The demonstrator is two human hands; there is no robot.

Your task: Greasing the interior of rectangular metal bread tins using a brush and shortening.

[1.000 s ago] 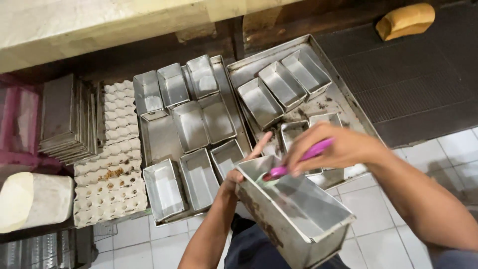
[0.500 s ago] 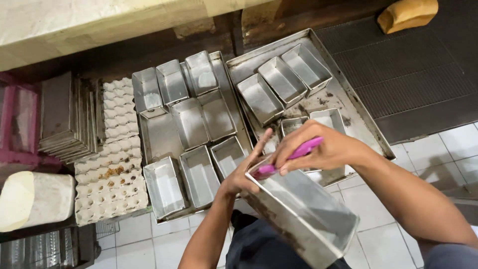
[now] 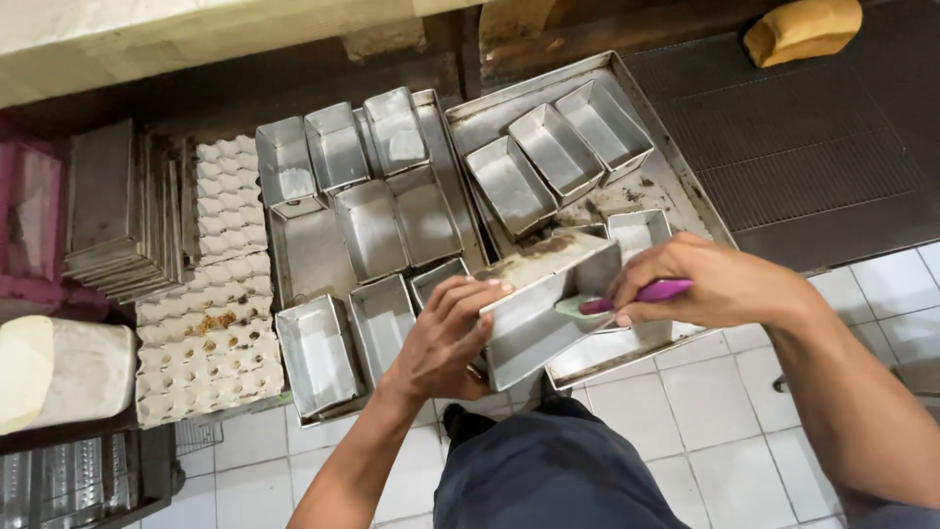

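Note:
My left hand (image 3: 446, 338) grips a metal loaf tin (image 3: 543, 304) by its near end, tilted with its opening turned toward the right. My right hand (image 3: 715, 284) holds a brush with a purple handle (image 3: 641, 293); its pale head reaches inside the tin. Both hands hover above the near edge of two large metal trays (image 3: 676, 171) on the floor, which carry several empty loaf tins (image 3: 509, 184).
Stacked egg cartons (image 3: 211, 323) lie left of the trays, with a pile of flat metal lids (image 3: 113, 211) beyond. A white sack (image 3: 59, 370) is at far left. A loaf of bread (image 3: 803, 27) rests on a dark ribbed mat (image 3: 813, 137). White floor tiles (image 3: 744, 421) surround my legs.
The tin has been raised and turned in my left hand, from opening upward near my lap to tilted over the trays. The brush stays inside it.

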